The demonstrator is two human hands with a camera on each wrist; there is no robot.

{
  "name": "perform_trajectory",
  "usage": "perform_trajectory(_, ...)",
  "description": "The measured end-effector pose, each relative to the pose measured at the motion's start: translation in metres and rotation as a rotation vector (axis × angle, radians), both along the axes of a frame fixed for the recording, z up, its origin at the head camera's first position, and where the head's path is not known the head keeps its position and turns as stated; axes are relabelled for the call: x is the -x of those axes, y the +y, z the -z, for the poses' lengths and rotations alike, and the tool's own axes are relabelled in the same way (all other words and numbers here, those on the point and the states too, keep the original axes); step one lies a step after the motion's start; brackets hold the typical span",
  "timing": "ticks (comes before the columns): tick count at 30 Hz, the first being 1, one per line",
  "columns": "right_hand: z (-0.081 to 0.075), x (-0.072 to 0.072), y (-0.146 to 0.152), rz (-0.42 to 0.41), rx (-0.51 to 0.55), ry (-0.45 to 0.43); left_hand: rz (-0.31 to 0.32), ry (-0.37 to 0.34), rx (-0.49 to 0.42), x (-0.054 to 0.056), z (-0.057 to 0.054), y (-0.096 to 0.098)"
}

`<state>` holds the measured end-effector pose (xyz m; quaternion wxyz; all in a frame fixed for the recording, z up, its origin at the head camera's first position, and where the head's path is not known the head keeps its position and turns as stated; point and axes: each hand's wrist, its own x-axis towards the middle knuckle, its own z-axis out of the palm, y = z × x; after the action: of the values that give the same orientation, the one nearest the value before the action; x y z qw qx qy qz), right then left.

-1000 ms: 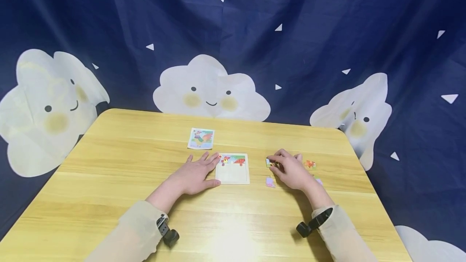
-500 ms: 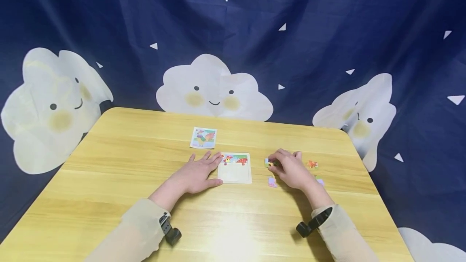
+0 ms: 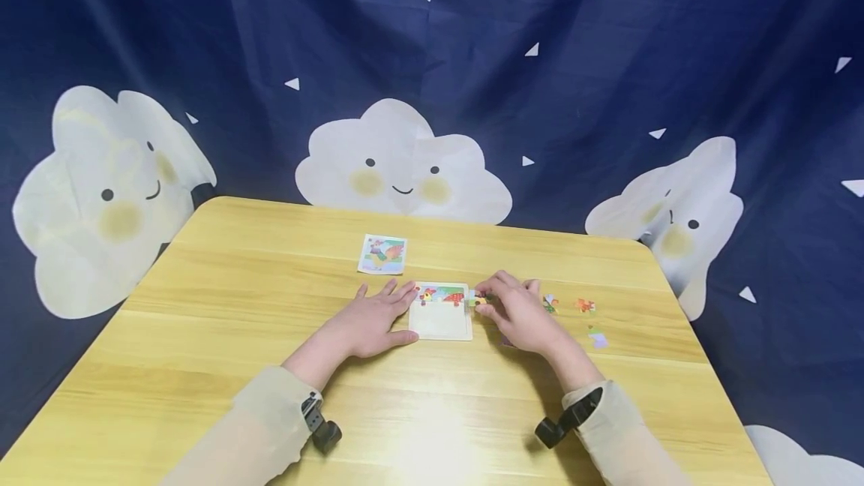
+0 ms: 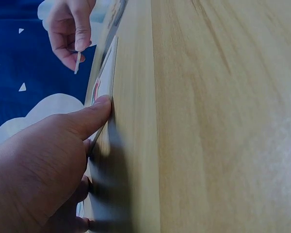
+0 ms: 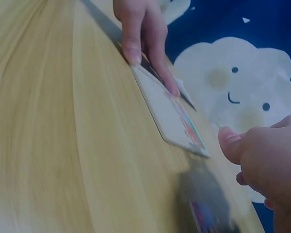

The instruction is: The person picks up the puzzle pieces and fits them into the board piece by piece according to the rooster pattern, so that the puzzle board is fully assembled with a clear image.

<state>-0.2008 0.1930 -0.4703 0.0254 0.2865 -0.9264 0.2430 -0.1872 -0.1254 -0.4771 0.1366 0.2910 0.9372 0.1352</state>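
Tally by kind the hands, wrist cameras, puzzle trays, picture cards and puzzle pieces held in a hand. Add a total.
Hands: 2 (left hand, right hand)
Wrist cameras: 2 (left wrist camera, right wrist camera)
Puzzle tray: 1
Picture card: 1
Puzzle piece held: 1
Total: 7

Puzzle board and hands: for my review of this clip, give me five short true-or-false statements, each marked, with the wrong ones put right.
1. The right hand pinches a puzzle piece. True.
2. The puzzle board is completely filled with picture. False: only a strip along its far side shows picture; the rest is bare.
3. The left hand touches the puzzle board. True.
4. The picture card lies nearer the person than the puzzle board. False: it lies beyond the board.
5. Loose pieces lie to the right of the puzzle board. True.
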Motion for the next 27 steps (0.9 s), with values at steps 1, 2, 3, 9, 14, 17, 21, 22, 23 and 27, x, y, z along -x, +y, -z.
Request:
perform_trajectory(1,0.000,-0.001,-0.002,-0.004,0.003,0.002,0.001,-0.001,0.005,0.000,0.000,0.000)
perform_trajectory(2,0.000,-0.001,-0.005,-0.007,0.006,0.004,0.001,-0.002,0.008,0.000,0.001,0.001)
perform_trajectory(3,0.001,-0.002,-0.007,-0.010,0.013,0.003,0.001,-0.003,0.009,0.000,0.001,0.001)
perform_trajectory(9,0.003,-0.005,-0.020,-0.026,0.036,-0.008,0.001,-0.006,0.012,0.001,0.002,0.002)
perform_trajectory(14,0.005,-0.006,-0.032,-0.048,0.024,0.009,-0.005,-0.002,0.013,0.001,0.002,0.001)
perform_trajectory(17,0.005,-0.007,-0.040,-0.062,0.020,0.012,-0.010,-0.006,0.015,0.000,0.001,0.001)
perform_trajectory(21,0.007,-0.007,-0.050,-0.069,0.004,0.010,-0.014,-0.008,0.012,0.000,0.000,0.002)
perform_trajectory(22,0.008,-0.007,-0.052,-0.070,-0.003,0.010,-0.014,-0.008,0.017,0.000,0.000,0.002)
perform_trajectory(23,0.008,-0.007,-0.055,-0.071,-0.009,0.012,-0.014,-0.005,0.013,0.000,0.000,0.002)
perform_trajectory(27,0.011,-0.006,-0.063,-0.078,-0.032,0.026,-0.013,0.002,0.014,0.000,-0.001,0.002)
